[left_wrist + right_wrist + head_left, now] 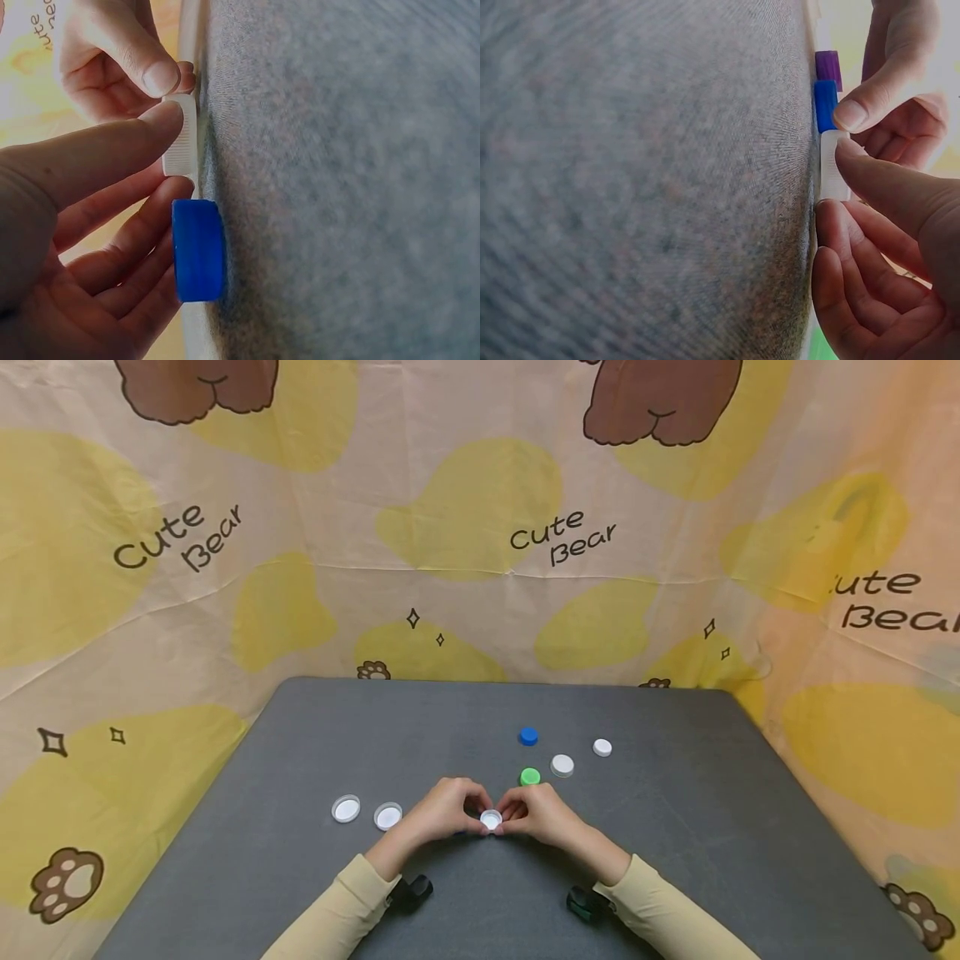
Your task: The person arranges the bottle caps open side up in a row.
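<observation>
A white bottle cap [491,820], hollow side up with a ribbed wall, is between both hands at the near middle of the table. My left hand [448,806] pinches its left side with thumb and fingers. From the right, my right hand [546,814] pinches the other side, and the two thumbs nearly meet at the near rim. A blue cap [199,251] stands close beside the left fingers in the left wrist view; the left hand mostly hides it in the head view. Just beyond the right knuckles is a green cap [530,776].
Two white caps [346,809] with clear-looking rims lie left of the left hand. Farther back are another blue cap [528,737] and two white caps [562,766]. A purple cap [828,67] shows behind the near blue one. A patterned cloth [465,527] hangs behind the grey table [705,793].
</observation>
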`<action>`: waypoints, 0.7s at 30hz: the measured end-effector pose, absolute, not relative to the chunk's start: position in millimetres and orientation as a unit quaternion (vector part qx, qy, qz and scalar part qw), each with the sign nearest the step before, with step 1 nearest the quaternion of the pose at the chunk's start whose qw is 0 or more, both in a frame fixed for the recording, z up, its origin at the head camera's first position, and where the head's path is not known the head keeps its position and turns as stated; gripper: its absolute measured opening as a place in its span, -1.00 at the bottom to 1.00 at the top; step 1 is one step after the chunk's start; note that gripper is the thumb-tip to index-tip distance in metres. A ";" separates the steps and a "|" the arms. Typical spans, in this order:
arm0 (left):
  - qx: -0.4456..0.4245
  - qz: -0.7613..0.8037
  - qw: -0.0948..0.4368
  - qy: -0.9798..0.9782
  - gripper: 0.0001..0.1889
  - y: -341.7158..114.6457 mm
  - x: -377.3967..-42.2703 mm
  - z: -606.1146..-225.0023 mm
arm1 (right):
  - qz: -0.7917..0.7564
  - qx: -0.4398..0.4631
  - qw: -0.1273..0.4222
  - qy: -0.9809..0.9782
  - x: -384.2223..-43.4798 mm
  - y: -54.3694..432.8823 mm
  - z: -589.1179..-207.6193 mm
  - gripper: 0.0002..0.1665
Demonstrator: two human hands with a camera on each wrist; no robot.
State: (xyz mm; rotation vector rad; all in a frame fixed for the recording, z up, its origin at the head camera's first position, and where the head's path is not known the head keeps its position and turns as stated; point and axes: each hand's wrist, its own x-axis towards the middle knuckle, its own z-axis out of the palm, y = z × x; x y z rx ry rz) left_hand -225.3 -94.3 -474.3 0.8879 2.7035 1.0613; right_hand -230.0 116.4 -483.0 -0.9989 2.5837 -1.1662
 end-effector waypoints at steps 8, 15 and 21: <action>0.303 0.346 0.047 0.887 -0.77 -94.7 -226.2 -474.5 | -0.384 -0.329 0.076 0.859 -229.2 116.0 -481.9 -0.78; 0.303 0.343 0.049 0.888 -0.75 -94.2 -226.1 -474.2 | -0.379 -0.327 0.077 0.862 -228.5 116.9 -480.7 -0.77; 0.302 0.339 0.054 0.889 -0.74 -94.3 -226.5 -475.0 | -0.382 -0.330 0.079 0.860 -227.7 117.7 -481.0 -0.76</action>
